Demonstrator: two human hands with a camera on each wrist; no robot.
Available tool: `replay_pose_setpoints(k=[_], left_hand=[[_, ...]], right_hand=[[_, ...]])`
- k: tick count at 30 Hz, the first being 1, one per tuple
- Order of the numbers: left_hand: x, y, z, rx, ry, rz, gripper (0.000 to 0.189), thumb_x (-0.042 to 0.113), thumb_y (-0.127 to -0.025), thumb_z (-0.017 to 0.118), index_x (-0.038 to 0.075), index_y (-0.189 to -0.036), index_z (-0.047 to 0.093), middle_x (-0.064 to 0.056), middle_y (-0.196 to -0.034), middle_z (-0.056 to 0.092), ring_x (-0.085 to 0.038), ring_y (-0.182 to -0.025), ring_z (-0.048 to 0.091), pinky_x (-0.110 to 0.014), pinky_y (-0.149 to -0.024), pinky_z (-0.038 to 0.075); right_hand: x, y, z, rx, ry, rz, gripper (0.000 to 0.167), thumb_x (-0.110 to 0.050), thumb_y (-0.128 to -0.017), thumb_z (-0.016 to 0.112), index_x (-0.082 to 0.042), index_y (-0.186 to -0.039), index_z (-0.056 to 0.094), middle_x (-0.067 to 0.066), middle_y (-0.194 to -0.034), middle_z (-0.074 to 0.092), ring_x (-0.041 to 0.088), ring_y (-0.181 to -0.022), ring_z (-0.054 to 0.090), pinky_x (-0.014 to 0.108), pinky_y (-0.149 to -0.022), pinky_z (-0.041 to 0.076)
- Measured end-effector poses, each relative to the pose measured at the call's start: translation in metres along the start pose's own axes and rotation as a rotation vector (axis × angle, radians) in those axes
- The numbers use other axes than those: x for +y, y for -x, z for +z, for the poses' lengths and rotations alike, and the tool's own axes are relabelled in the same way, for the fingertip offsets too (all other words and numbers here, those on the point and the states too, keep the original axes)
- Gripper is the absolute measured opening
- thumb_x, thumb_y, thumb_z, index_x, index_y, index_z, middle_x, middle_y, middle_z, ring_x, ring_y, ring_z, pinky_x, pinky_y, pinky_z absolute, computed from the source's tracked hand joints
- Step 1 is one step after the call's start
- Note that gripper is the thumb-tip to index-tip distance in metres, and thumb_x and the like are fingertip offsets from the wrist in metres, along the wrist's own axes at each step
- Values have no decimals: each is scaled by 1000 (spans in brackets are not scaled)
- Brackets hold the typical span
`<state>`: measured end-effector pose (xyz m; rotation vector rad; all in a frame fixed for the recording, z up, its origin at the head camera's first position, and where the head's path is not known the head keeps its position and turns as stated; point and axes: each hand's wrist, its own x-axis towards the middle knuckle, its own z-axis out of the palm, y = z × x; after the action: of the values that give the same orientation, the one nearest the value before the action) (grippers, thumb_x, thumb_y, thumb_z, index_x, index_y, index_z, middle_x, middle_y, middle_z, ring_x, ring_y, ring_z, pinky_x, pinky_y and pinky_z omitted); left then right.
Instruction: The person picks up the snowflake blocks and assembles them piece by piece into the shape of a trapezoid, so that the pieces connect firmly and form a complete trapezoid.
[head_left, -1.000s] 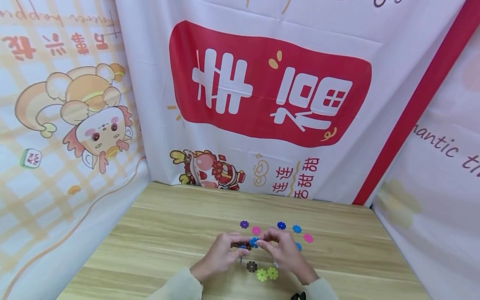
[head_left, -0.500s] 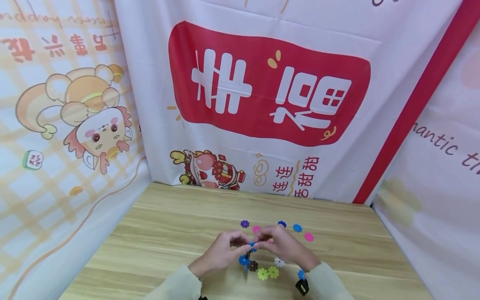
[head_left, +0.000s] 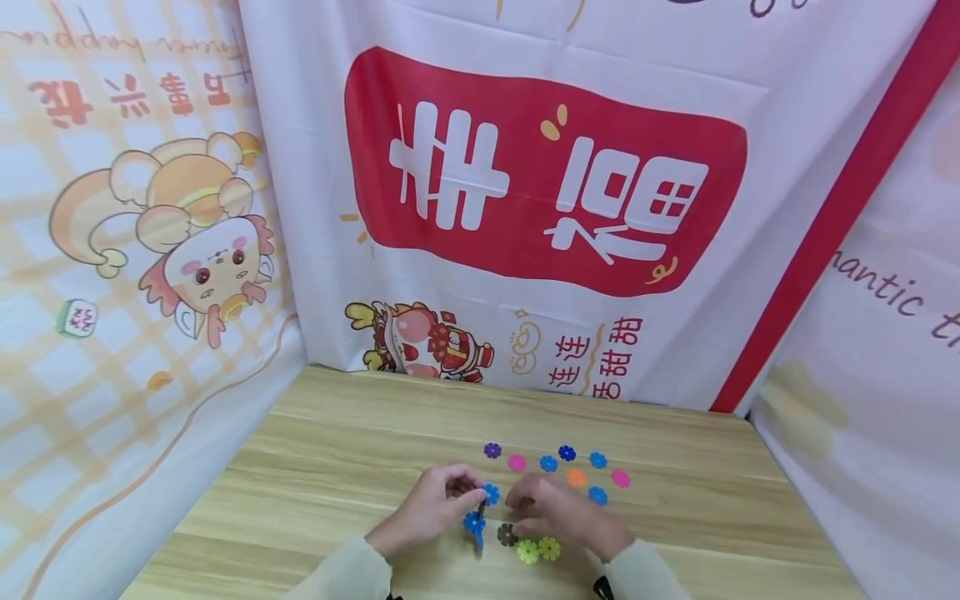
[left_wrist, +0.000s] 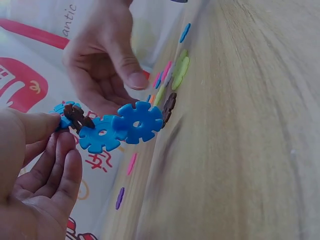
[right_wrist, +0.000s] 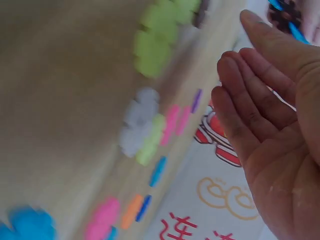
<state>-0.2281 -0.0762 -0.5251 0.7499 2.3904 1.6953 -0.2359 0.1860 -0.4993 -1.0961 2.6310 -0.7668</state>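
Note:
My left hand (head_left: 435, 510) pinches a small chain of linked notched plastic discs between thumb and fingers, above the wooden table. In the left wrist view the chain shows blue discs (left_wrist: 146, 131) and a brown disc (left_wrist: 75, 117), slotted into each other at angles. Just right of it hovers my right hand (head_left: 561, 512), fingers relaxed and slightly bent, with nothing in them in the right wrist view. Near its fingertips lies a loose brown disc (head_left: 502, 532). Two light green discs (head_left: 528, 552) lie in front of that one.
More loose discs lie flat farther back: purple (head_left: 492, 451), pink (head_left: 517, 462), dark blue (head_left: 567, 453), orange (head_left: 576, 477) and several blue ones (head_left: 548, 464). A white disc (right_wrist: 137, 125) lies under the right hand. Printed cloth walls (head_left: 547, 333) enclose the table (head_left: 337, 433).
Both hands were together at a blue disc on the chain. The right hand has since let go and moved right and down, while the left keeps the chain, shifted slightly left.

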Motion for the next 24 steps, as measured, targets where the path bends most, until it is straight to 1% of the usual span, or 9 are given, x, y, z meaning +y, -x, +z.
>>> replay_pose_setpoints(k=[2, 4, 8, 10, 14, 16, 18, 21, 24], left_hand=[[-1, 0, 1, -2, 2, -8, 9, 26, -102, 72, 20, -108, 73, 1, -103, 74, -10, -91, 68, -22, -82, 60], [-2, -1, 1, -5, 6, -12, 10, 25, -102, 72, 18, -108, 74, 0, -103, 74, -10, -91, 68, -22, -81, 60], [-3, -2, 3, -9, 12, -22, 11, 27, -102, 72, 18, -108, 74, 1, -104, 74, -10, -91, 68, -22, -81, 60], [-4, -3, 4, -7, 12, -23, 11, 27, -102, 72, 19, -108, 74, 2, -104, 74, -10, -91, 68, -22, -82, 60], [-4, -3, 5, -13, 25, -32, 10, 26, -103, 71, 18, -108, 74, 0, -104, 74, -10, -91, 68, -22, -82, 59], [-3, -3, 4, -20, 43, -37, 12, 25, -103, 71, 15, -108, 74, -3, -104, 74, -10, -91, 68, -21, -80, 59], [-3, -3, 4, -27, 61, -43, 14, 24, -103, 71, 11, -109, 74, -6, -104, 74, -11, -91, 68, -21, -79, 59], [-3, -2, 3, -29, 72, -49, 15, 23, -102, 71, 10, -109, 73, -7, -104, 74, -11, -90, 67, -20, -79, 59], [-4, -2, 3, -24, 58, -55, 13, 24, -102, 71, 13, -109, 73, -4, -103, 73, -11, -90, 67, -21, -79, 59]], right_hand=[[3, 1, 7, -9, 27, 6, 23, -24, -91, 84, -16, -111, 77, -9, -103, 76, -1, -90, 66, 18, -81, 60], [5, 1, 13, -13, 42, -6, 21, -26, -91, 85, -17, -109, 78, -10, -100, 75, -2, -87, 64, 18, -77, 58], [5, 1, 18, -9, 43, -35, 20, -20, -88, 86, -14, -106, 79, -7, -98, 73, 0, -86, 60, 19, -76, 56], [4, 0, 19, -13, 45, -26, 19, -18, -87, 86, -14, -105, 79, -6, -97, 71, 0, -85, 59, 17, -75, 56], [3, -5, 18, -48, -23, 24, 16, -12, -87, 85, -14, -99, 75, -7, -93, 71, -3, -79, 59, 16, -71, 56], [4, -8, 16, -66, -99, 57, 15, -8, -88, 84, -14, -97, 73, -6, -91, 72, -2, -77, 61, 16, -70, 56], [6, -10, 11, -67, -161, 79, 15, -5, -89, 83, -14, -95, 72, -4, -90, 74, -2, -75, 63, 17, -69, 57], [10, -12, 1, -38, -207, 71, 14, -4, -91, 82, -14, -93, 73, -2, -90, 75, 0, -76, 64, 19, -69, 58], [12, -12, -11, 15, -198, 30, 12, -7, -92, 81, -15, -93, 73, -4, -89, 74, 0, -77, 65, 20, -70, 60]])
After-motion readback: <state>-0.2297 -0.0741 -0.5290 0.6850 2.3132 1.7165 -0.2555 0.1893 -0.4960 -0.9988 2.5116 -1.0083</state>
